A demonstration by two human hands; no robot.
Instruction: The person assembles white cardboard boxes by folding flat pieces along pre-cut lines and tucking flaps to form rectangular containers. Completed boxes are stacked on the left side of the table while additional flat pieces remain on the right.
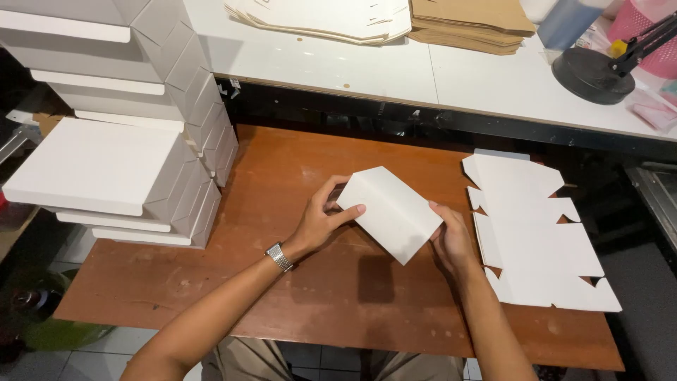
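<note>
Gripping both ends, hands tilt flat white cardboard (390, 212).

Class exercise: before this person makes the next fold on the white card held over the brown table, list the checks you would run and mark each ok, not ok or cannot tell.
1. Both hands on the folded card: ok. The left hand grips its left end, the right hand its right edge.
2. Card lifted off the brown table: ok, it casts a shadow below.
3. Crease straight and fully pressed: cannot tell.
4. Next flat cut-out sheet within reach: ok, it lies beside the right hand.
5. Room beside the stack of finished boxes at the left: ok, bare table lies beside it.
</note>
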